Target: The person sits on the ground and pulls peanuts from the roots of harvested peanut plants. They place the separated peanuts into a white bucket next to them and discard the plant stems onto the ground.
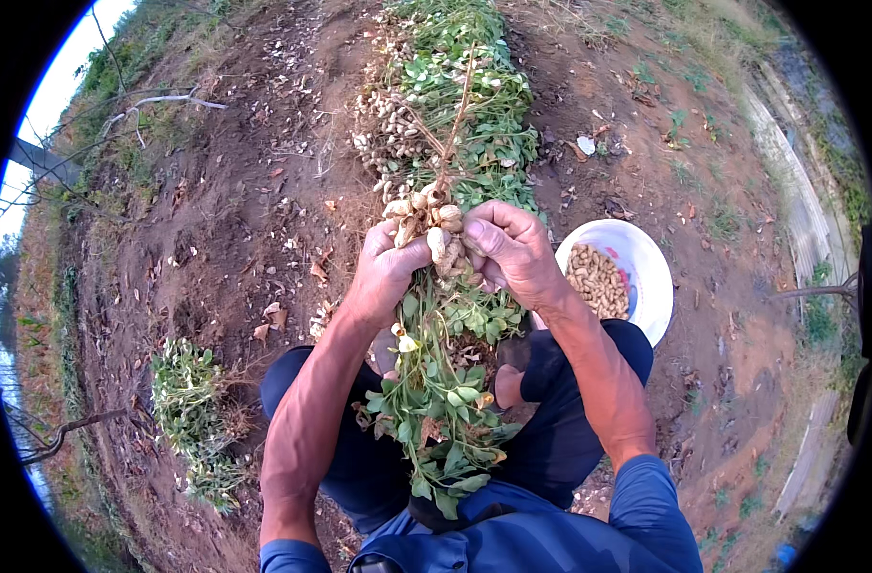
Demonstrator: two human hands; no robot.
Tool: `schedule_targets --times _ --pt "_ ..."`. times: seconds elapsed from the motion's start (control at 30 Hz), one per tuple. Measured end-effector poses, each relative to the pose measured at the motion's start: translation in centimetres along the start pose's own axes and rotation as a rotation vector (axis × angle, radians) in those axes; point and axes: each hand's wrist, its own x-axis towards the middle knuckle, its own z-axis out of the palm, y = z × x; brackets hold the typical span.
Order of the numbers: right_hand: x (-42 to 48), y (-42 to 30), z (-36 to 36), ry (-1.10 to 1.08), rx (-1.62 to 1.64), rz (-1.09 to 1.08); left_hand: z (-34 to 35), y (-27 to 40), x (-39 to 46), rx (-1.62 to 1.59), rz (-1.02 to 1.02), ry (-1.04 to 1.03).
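A pulled-up peanut plant (443, 415) hangs upside down between my knees, its leafy stems over my lap and its bare root (450, 136) pointing away from me. My left hand (389, 265) grips the plant just below the root, thumb against the pods. On the cluster of peanut pods (443, 243), the fingers of my right hand (511, 251) are closed around some pods at the right side. The fingertips of both hands are partly hidden by the pods. Beside my right knee stands a white plastic bucket (654, 279) with many shelled-on peanuts (595, 279) inside.
A long row of peanut plants (479, 93) lies ahead, pods (396, 129) toward its left side. Another leafy heap (192, 422) rests on the soil at left. Bare branches (156, 100) reach in from the left, and a pale plank-like strip (794, 172) runs along the right.
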Motion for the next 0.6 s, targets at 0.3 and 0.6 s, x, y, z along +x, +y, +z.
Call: schedule_targets --times 0.3,0.6 --pt "-0.4 1.1 0.0 -0.28 0.834 0.184 -0.1 -0.2 -0.4 -0.326 -0.07 -0.169" --pt "0.4 2.8 -0.6 -0.331 1.042 0.087 1.5 0.3 -0.4 -0.445 -0.071 -0.183"
